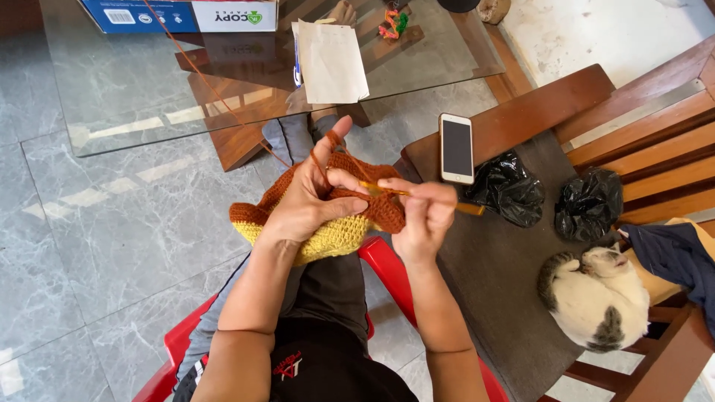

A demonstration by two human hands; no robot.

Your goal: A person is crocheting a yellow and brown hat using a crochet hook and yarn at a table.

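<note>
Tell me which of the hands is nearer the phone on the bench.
Right. The right hand holds the crochet hook just below-left of the phone; the left hand grips the crochet piece farther left.

Bare floor left of the hands; phone, black bags, cat crowding right

Taking the crochet piece as the landmark: it lies over the person's lap, above the plastic chair. The left hand rests on it; the right hand is just to its right, pinching a crochet hook that points into it. A yarn strand runs from it up and left across the glass table, which stands beyond it. On that table lie a box and a paper sheet. To its right stands a wooden bench, carrying a phone, two bags farther right, and a curled cat right and nearer.
</note>
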